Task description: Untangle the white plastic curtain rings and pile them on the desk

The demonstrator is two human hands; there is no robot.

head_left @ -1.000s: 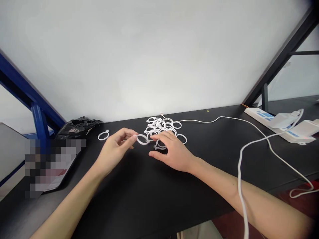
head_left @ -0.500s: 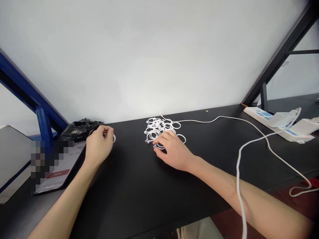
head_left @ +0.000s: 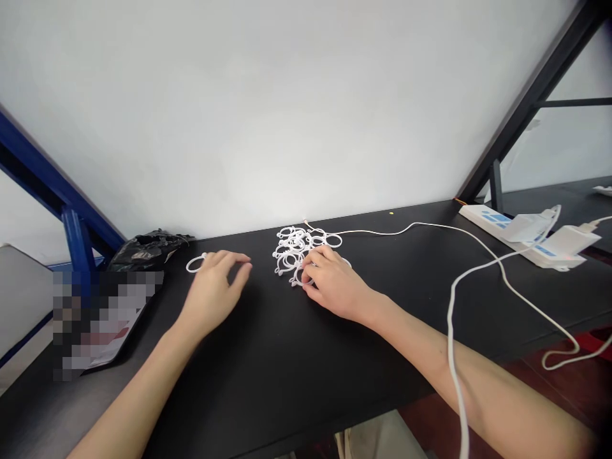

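Observation:
A heap of white plastic rings (head_left: 299, 245) lies on the black table (head_left: 287, 357) near the wall. My right hand (head_left: 332, 284) rests at the heap's near edge, fingers curled and pinching one ring (head_left: 299, 277) there. My left hand (head_left: 215, 287) hovers flat over the table left of the heap, fingers stretched out, holding nothing. Just past its fingertips lies a separate white ring (head_left: 195, 263), apart from the heap.
A crumpled black bag (head_left: 148, 247) sits at the back left beside a blue frame post (head_left: 76, 245). A flat card or tablet (head_left: 108, 319) lies at the left. A white cable (head_left: 459, 280) runs across the table to white power strips (head_left: 526, 233) at the right.
My left hand carried a ring from the heap leftward, set it down by the bag, and has drawn back open. My right hand stayed at the heap and curled onto a ring.

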